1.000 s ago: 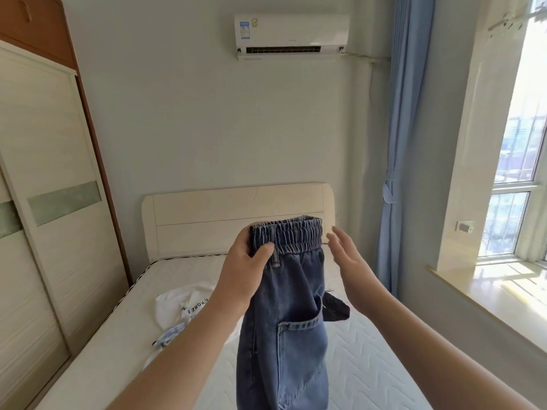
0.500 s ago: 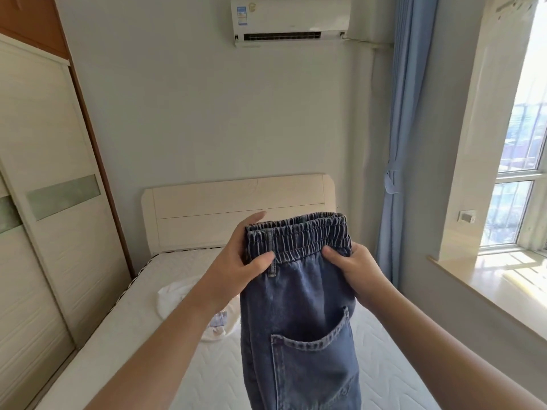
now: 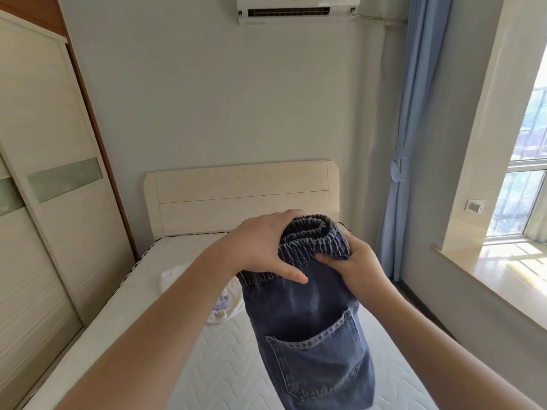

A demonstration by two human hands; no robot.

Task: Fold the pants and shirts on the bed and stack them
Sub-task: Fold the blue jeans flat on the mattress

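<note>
Blue denim pants (image 3: 307,338) with an elastic waistband hang in the air above the bed (image 3: 225,362), back pocket facing me. My left hand (image 3: 260,247) grips the left side of the waistband, thumb across the front. My right hand (image 3: 355,264) pinches the right side of the waistband, which is bunched into an open ring between both hands. A white shirt (image 3: 228,300) lies crumpled on the mattress behind the pants, mostly hidden by my left arm.
A cream headboard (image 3: 242,196) stands at the far end of the bed. A wardrobe (image 3: 44,202) lines the left side. On the right are a blue curtain (image 3: 411,143), a windowsill (image 3: 503,270) and a narrow floor gap beside the bed.
My right hand reached in and took the right side of the waistband. Both hands have since come lower and closer, bunching the waistband. The view has tilted down.
</note>
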